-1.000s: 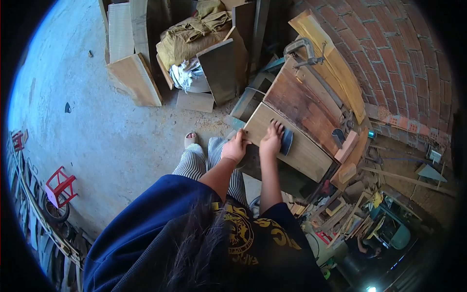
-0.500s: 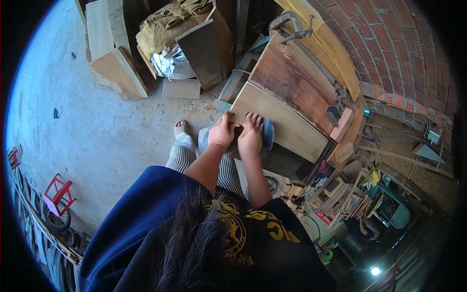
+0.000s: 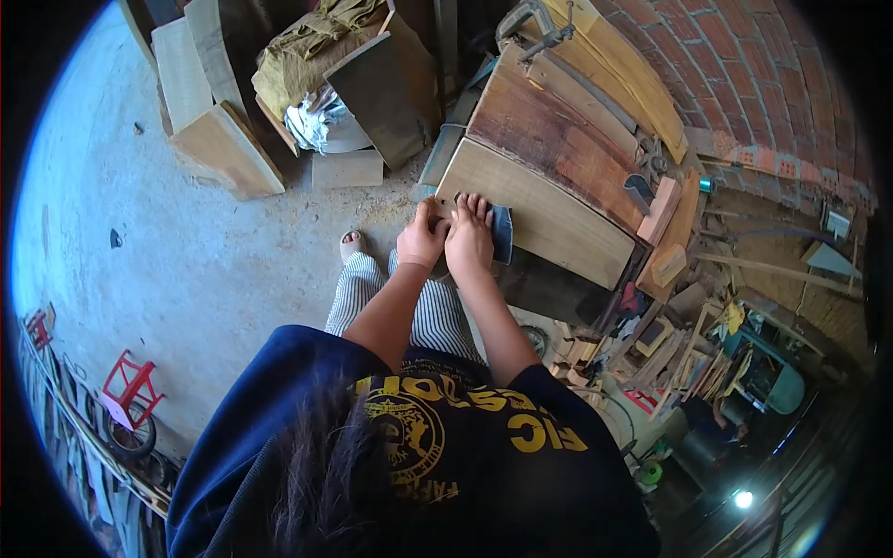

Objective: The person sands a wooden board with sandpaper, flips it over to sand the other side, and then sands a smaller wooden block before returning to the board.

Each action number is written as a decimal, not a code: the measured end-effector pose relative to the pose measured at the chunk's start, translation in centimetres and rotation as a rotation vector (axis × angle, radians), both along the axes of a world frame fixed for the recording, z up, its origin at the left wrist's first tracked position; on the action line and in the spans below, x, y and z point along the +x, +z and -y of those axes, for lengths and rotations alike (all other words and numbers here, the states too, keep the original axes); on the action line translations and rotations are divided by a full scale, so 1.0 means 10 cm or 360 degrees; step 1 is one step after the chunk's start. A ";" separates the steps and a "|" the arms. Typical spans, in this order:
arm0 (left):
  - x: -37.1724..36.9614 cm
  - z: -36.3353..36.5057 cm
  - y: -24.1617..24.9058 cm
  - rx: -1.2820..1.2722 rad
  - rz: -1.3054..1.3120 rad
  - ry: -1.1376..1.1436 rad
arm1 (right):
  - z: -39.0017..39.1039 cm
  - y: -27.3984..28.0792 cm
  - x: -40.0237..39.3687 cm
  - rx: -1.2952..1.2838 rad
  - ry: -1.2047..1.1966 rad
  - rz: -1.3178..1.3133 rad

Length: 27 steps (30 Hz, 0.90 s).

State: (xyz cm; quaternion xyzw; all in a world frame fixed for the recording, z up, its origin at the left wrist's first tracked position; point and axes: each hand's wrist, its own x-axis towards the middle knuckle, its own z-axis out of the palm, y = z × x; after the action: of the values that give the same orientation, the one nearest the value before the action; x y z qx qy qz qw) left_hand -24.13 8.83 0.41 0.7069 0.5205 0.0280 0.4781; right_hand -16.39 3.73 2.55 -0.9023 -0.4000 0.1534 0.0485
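Observation:
A pale wooden board (image 3: 549, 209) lies on the workbench, beside a darker reddish-brown plank (image 3: 558, 130). At the board's near left corner my left hand (image 3: 423, 240) is closed on the edge. My right hand (image 3: 469, 244) presses a blue-grey sheet (image 3: 502, 234), which looks like sandpaper, against the board's near edge. Its fingers are bent over the top of the board, and the sheet sticks out to the right of the hand. The two hands are side by side, almost touching.
A metal clamp (image 3: 535, 35) grips the bench's far end. Loose boards (image 3: 228, 153) and a cloth bundle (image 3: 298, 70) stand beyond my feet. Wood scraps (image 3: 665, 353) are heaped at the right. A red stool (image 3: 130, 389) is at lower left, and a brick wall (image 3: 744, 84) rises at upper right.
My right hand has slid left along the board's edge, closer to my left hand, and the sheet came with it. The view has shifted slightly.

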 end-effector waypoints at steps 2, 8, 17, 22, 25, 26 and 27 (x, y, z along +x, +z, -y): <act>0.00 0.05 -0.04 0.0131 0.0124 0.0092 | -0.19 -0.04 0.24 0.0105 0.0019 0.0090; -0.04 0.07 -0.20 0.0071 0.0351 0.0185 | -0.31 -0.06 0.32 0.0157 0.0166 0.0160; -0.06 0.07 -0.23 0.0028 0.0544 0.0362 | -0.53 -0.19 0.39 0.0297 0.0244 0.0190; -0.07 0.03 -0.29 -0.0168 0.0625 0.0408 | -0.44 -0.15 -0.07 0.0170 -0.0014 0.0076; -0.09 0.02 -0.38 -0.0278 0.0626 0.0395 | -0.28 -0.19 -0.21 0.0185 0.0027 0.0055; -0.07 0.04 -0.35 -0.0206 0.0654 0.0403 | -0.36 -0.14 -0.08 0.0182 0.0037 0.0137; -0.06 0.06 -0.29 -0.0135 0.0683 0.0411 | -0.46 -0.05 0.08 0.0178 0.0048 0.0219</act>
State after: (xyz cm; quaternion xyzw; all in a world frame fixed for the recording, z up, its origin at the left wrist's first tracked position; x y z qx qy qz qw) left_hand -24.69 8.20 -2.47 0.5917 0.4938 0.2165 0.5993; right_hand -15.60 8.30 2.06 -0.9005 -0.4237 0.0691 0.0689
